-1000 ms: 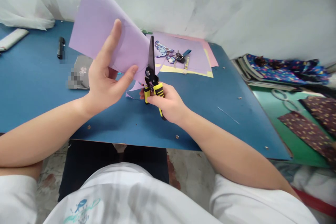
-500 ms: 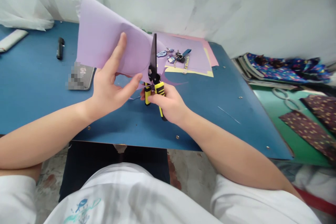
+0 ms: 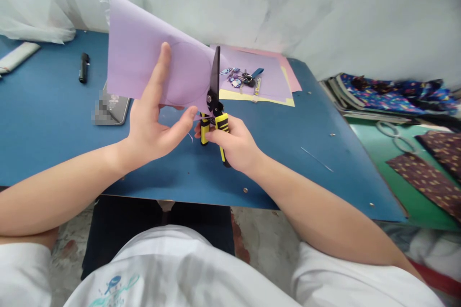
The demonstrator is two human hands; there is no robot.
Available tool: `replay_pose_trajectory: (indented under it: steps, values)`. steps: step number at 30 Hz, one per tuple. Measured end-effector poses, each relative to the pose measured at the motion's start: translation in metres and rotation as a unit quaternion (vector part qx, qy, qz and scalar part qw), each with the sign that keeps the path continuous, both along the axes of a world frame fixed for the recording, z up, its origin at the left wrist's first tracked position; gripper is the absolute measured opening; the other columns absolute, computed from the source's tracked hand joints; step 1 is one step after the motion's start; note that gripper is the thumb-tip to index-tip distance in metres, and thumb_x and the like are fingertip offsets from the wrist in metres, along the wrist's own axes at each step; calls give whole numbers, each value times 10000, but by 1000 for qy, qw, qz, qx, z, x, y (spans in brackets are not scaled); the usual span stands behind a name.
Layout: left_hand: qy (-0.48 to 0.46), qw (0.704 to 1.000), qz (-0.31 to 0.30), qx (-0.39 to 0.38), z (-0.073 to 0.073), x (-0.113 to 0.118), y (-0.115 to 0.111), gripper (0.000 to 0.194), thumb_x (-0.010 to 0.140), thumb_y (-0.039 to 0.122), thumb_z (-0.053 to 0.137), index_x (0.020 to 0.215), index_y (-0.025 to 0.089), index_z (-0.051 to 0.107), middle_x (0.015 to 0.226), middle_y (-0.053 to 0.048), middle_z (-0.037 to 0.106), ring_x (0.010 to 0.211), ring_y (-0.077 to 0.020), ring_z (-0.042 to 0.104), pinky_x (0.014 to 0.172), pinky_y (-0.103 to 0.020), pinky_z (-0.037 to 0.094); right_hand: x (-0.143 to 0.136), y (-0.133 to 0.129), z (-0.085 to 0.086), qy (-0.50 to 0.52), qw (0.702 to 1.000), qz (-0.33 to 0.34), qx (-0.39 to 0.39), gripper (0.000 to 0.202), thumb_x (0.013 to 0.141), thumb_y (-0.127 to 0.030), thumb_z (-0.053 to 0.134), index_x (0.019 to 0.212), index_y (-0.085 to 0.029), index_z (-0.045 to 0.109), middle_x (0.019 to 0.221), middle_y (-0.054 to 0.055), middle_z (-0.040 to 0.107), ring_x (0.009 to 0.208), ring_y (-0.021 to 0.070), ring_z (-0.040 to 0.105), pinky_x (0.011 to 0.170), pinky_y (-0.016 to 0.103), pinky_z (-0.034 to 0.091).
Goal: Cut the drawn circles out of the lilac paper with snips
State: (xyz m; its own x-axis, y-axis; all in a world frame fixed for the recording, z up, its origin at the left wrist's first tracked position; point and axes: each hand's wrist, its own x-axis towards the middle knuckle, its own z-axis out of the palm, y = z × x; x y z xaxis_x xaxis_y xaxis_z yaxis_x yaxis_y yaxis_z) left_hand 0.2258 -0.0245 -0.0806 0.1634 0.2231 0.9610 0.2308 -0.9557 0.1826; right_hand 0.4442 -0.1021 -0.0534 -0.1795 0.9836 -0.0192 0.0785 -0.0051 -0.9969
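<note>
Raised above the blue table, a sheet of purple paper (image 3: pixel 133 53) bears a faintly drawn circle. My left hand (image 3: pixel 151 115) grips it from the left, index finger and thumb in front and the other fingers mostly hidden behind. My right hand (image 3: pixel 239 144) is closed on the yellow-and-black handles of a pair of scissors (image 3: pixel 214 76). Their dark blade points upward at the paper's right edge, beside the drawn curve. The other blade is largely hidden by the paper. A thin cut strip of purple paper (image 3: pixel 190 137) dangles below, between my hands.
On the blue table (image 3: pixel 281 153) lie a phone (image 3: pixel 118 108), a black marker (image 3: pixel 83 68) and a white roll (image 3: pixel 18 57). Keys (image 3: pixel 247 78) rest on purple, yellow and pink sheets at the back. Right of the table, another pair of scissors (image 3: pixel 405 144) and patterned fabric (image 3: pixel 427 177) lie on green.
The cut-off strip that spread to the right of the scissors no longer shows there. The paper and both hands have barely shifted; the scissors stay at the paper's right edge.
</note>
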Motion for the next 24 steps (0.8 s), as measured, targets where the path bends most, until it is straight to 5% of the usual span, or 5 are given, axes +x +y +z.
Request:
replay_pose_trajectory:
  steps: [6, 11, 17, 24]
  values:
    - [57, 988, 84, -119, 17, -4, -30, 780, 1171, 567, 589, 1858, 511, 223, 1954, 140, 315, 1844, -284, 280, 1581, -521, 372, 0, -1, -1, 7, 1000, 4, -3, 118, 769, -345, 749, 864, -277, 763, 868, -4, 773, 909, 258, 718, 876, 440, 560]
    - [51, 989, 75, -117, 21, -4, -36, 762, 1181, 550, 595, 1856, 500, 244, 1956, 121, 348, 1838, -306, 324, 1588, -537, 348, -1, -3, 1, 18, 1000, 3, -8, 121, 754, -328, 748, 858, -270, 769, 884, 3, 788, 920, 264, 726, 887, 448, 557]
    - [5, 994, 19, -109, 7, -4, -13, 782, 1119, 820, 484, 1838, 583, 287, 1931, 102, 406, 1838, -358, 353, 1568, -646, 337, -2, -5, 2, 30, 999, 10, -23, 137, 740, -330, 735, 861, -269, 754, 906, 8, 799, 939, 264, 742, 876, 437, 565]
    - [-75, 994, 65, -40, -5, -5, 15, 900, 962, 919, 640, 1755, 508, 525, 1757, 62, 654, 1701, -420, 573, 1530, -635, 388, 0, -6, 1, 16, 1000, 13, -23, 131, 739, -345, 743, 860, -294, 746, 901, -2, 783, 965, 285, 748, 906, 461, 597]
